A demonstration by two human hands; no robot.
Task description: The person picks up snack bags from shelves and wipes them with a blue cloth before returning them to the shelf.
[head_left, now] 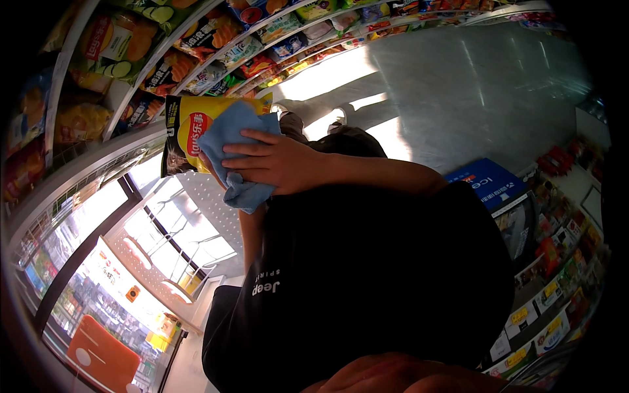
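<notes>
A yellow and black bag of chips is raised in front of my chest, beside the shelves. My right hand holds a blue cloth flat against the bag's front, its fingers stretched across the cloth. Part of the cloth hangs in folds below the fingers. From below, my left forearm rises to the bag. Only a strip of my left hand shows at the bag's lower edge, gripping it. The cloth and my right hand hide the rest of that hand.
Curved shelves packed with snack bags run along the left and top. A grey floor with sun patches lies beyond. At the right are a blue box and racks of packaged goods. An orange chair stands by the windows at lower left.
</notes>
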